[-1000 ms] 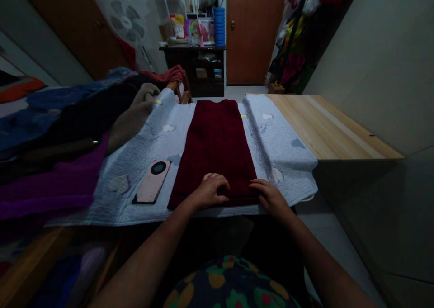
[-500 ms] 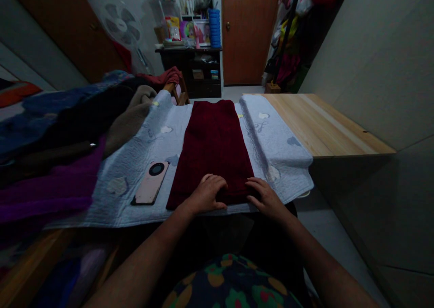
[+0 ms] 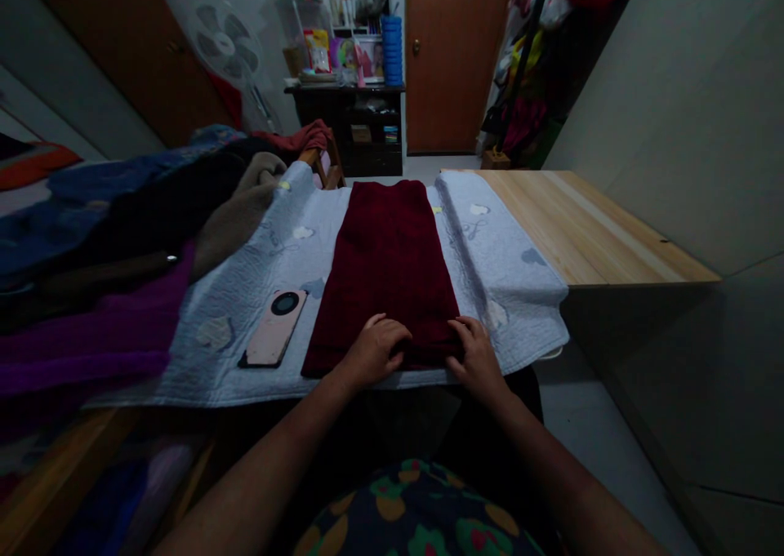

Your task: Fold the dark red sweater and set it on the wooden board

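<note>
A dark red garment (image 3: 392,254), folded into a long strip, lies flat on a pale blue quilted cover. Its near end shows stacked layers. My left hand (image 3: 376,350) rests on the middle of this near end, its fingers curled over the cloth and its thumb by the edge. At the near right corner, my right hand (image 3: 478,356) has fingers on top and thumb at the front, pinching the fabric. Which layers each hand holds, I cannot tell. Left of the garment lies a pink phone (image 3: 273,331) with a round black camera ring.
The quilted cover (image 3: 514,262) drapes over the surface, rumpled at the right. Piled clothes (image 3: 122,295) fill the left side. A bare wooden board (image 3: 588,229) adjoins on the right. Beyond stand a fan (image 3: 226,46), a dark cabinet (image 3: 343,131) and a door (image 3: 453,66).
My right hand has turned more upright and drawn its fingers in at the garment's corner. My left thumb has come closer to its fingers. The garment lies much as before.
</note>
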The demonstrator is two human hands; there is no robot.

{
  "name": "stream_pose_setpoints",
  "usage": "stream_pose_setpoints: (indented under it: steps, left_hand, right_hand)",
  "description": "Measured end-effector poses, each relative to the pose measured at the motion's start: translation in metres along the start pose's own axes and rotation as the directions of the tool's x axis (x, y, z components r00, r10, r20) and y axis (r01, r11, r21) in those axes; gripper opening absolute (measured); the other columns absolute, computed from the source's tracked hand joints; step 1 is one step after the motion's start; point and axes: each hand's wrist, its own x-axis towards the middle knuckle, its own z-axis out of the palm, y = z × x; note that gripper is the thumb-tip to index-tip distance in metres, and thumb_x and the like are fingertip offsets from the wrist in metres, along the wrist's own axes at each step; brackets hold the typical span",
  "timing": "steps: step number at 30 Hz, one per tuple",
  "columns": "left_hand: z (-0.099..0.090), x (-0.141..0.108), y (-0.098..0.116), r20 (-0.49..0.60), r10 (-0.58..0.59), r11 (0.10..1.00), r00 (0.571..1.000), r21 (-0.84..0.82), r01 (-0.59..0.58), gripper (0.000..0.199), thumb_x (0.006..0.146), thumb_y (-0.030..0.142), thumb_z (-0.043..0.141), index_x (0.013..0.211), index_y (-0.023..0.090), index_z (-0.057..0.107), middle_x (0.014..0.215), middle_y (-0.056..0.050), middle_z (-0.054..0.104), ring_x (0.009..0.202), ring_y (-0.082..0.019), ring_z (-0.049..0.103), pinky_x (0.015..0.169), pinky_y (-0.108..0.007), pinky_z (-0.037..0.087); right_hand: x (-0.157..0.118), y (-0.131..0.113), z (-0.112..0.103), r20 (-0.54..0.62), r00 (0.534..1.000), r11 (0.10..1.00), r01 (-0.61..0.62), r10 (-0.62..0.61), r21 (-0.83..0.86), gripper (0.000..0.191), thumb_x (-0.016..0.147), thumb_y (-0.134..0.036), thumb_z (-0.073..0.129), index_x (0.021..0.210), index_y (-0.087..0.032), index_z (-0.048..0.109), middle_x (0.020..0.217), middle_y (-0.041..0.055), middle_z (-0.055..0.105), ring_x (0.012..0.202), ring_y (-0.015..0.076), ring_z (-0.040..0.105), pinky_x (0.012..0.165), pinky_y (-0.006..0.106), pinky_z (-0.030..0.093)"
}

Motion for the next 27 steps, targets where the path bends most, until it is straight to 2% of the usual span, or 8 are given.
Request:
stream_pose_setpoints:
  steps: [2,5,11,19,22,27]
  left_hand:
    - [0.000,-0.001,-0.001,-0.009,0.012,1.000,1.000,0.006,-0.012,0.032,0.074,0.013,0.060,0.105,0.023,0.058,0.109,-0.003,0.066,0.107,-0.018,0.058,0.111,-0.044,0.025]
    - [-0.002,-0.002,-0.003,-0.020,0.023,1.000,1.000,0.008,-0.023,0.033,0.076,0.012,0.058,0.107,0.023,0.057,0.110,-0.003,0.066,0.108,-0.018,0.057,0.111,-0.044,0.027]
    - [-0.004,-0.003,-0.001,-0.022,0.045,0.997,0.999,0.056,-0.044,0.037,0.076,0.007,0.052,0.109,0.023,0.053,0.112,-0.004,0.064,0.112,-0.018,0.055,0.109,-0.045,0.030]
    - [-0.005,-0.002,0.008,0.038,0.046,0.988,0.998,0.143,-0.050,0.033,0.066,0.002,0.049,0.090,0.024,0.054,0.107,-0.002,0.058,0.110,-0.020,0.051,0.111,-0.049,0.024]
    - [-0.008,0.000,0.013,0.052,0.033,0.988,0.998,0.151,-0.041,0.026,0.066,0.007,0.055,0.087,0.023,0.053,0.105,-0.003,0.056,0.107,-0.021,0.051,0.110,-0.050,0.024]
    - [-0.011,0.000,0.017,0.060,0.049,0.990,0.997,0.132,-0.057,0.021,0.074,0.030,0.066,0.089,0.023,0.054,0.105,-0.004,0.054,0.106,-0.023,0.050,0.109,-0.052,0.024]
  right_hand:
    - [-0.001,0.001,0.002,-0.025,0.999,0.999,-0.042,0.041,-0.030,0.056,0.067,-0.013,0.057,0.123,-0.015,0.052,0.117,0.0152,0.047,0.111,0.0318,0.045,0.099,0.052,0.040]
    - [-0.003,0.003,0.002,-0.001,0.999,0.999,-0.037,0.037,-0.020,0.054,0.067,-0.010,0.053,0.121,-0.015,0.051,0.109,0.0132,0.050,0.105,0.0292,0.048,0.097,0.049,0.043]
    - [0.000,-0.001,0.002,0.013,1.000,1.000,-0.009,0.009,-0.007,0.056,0.066,-0.006,0.047,0.122,-0.015,0.048,0.110,0.0124,0.051,0.106,0.0274,0.048,0.097,0.047,0.044]
    - [-0.001,0.000,0.002,0.013,1.000,1.000,0.022,-0.022,0.019,0.063,0.064,-0.005,0.046,0.126,-0.017,0.042,0.111,0.0119,0.050,0.110,0.0276,0.046,0.098,0.047,0.042]
    - [-0.002,0.001,0.000,0.006,1.000,0.999,0.012,-0.013,0.050,0.058,0.063,-0.005,0.046,0.118,-0.019,0.045,0.109,0.0101,0.049,0.105,0.0257,0.047,0.095,0.044,0.044]
    - [0.000,-0.003,-0.004,0.037,0.999,0.997,0.000,-0.003,0.076,0.044,0.061,-0.003,0.045,0.101,-0.020,0.048,0.100,0.0075,0.047,0.096,0.0232,0.048,0.088,0.039,0.046]
